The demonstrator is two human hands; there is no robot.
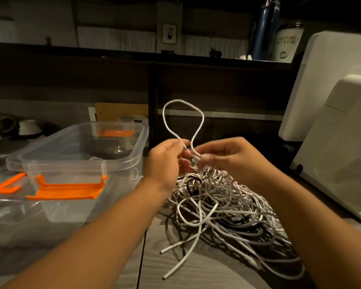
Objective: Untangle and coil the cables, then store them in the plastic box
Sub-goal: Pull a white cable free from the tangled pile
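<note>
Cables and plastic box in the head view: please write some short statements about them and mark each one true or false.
1. The left hand and the right hand both pinch a white cable loop that stands up above the cable pile. True.
2. The plastic box stands to the right of the pile. False: it stands to the left of it.
3. The box has its lid on. False: its top is open.
4. The pile holds mostly white cables and some black cable. True.
</note>
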